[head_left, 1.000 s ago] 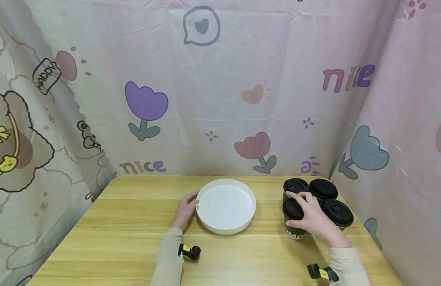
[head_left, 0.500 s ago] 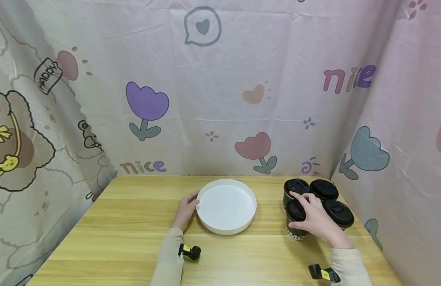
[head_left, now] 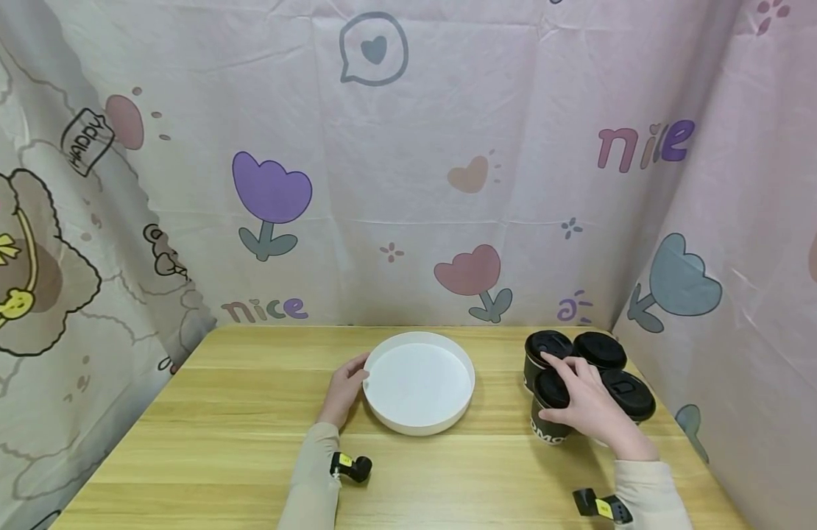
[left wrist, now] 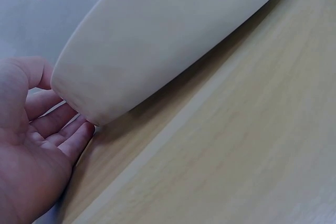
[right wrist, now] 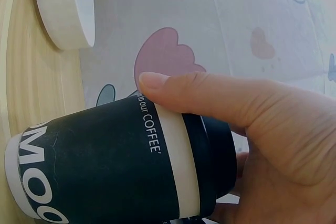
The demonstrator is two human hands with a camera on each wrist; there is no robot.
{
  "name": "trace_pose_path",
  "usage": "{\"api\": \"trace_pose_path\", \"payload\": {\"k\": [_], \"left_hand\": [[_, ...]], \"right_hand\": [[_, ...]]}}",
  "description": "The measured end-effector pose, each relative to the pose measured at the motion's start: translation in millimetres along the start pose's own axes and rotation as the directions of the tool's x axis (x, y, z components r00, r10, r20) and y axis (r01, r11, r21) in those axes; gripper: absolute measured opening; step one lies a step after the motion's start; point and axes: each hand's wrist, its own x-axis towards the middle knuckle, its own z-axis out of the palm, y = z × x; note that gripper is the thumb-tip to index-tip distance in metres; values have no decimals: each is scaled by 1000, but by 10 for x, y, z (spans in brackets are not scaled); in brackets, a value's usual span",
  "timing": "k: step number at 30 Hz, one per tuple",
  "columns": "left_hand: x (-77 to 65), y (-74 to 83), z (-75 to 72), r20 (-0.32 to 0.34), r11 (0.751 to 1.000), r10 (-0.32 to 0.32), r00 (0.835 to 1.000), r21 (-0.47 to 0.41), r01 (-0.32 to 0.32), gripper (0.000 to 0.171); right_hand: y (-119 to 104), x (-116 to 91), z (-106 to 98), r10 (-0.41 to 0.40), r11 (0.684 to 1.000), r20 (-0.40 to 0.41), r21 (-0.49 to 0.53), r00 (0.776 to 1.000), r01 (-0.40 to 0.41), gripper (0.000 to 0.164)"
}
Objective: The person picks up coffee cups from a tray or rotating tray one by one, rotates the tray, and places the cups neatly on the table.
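In the head view, a white round tray [head_left: 418, 383] with a low wall lies mid-table. My left hand [head_left: 344, 386] holds its left edge, thumb at the rim and fingers against the outer wall [left wrist: 131, 51]. At the right, my right hand [head_left: 590, 405] grips a dark paper coffee cup [head_left: 547, 427] with a black lid [head_left: 550, 390], the front left one of a cluster. The right wrist view has the thumb [right wrist: 157, 85] along the upper side of this upright cup [right wrist: 105, 161], near its pale band; the other fingers are mostly hidden behind the lid.
Other black-lidded cups stand close around the held one: one behind it [head_left: 546, 346], one at the back right [head_left: 600, 350], one to the right [head_left: 628, 394]. A patterned curtain [head_left: 395, 184] hangs behind the wooden table [head_left: 223, 442].
My right hand and the cup it grips have shifted slightly to the right, closer to the right-hand cup. My left hand and the tray have stayed in place.
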Motion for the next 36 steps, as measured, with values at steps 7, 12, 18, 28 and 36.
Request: {"api": "trace_pose_path", "payload": {"k": [7,12,18,28,36], "left_hand": [[-51,109,-12,14,1000,-3,1000,-3,3,47],[-194,310,-26,24,1000,6,1000,11,-6,46],[-17,43,-38,13,1000,-4,1000,-4,4,46],[-30,26,-39,2,1000,22,1000,2,-22,46],[-47,28,-17,14,1000,23,1000,-14,-22,47]], "right_hand": [[-17,8,-10,8,1000,3,-8,1000,-8,92],[-14,12,-6,5,1000,0,-14,1000,-5,92],[-13,24,-17,-5,1000,0,-12,1000,5,93],[-39,42,-58,-18,1000,1,13,1000,18,87],[-159,90,-80,-54,997,-76,49,996,58,74]]}}
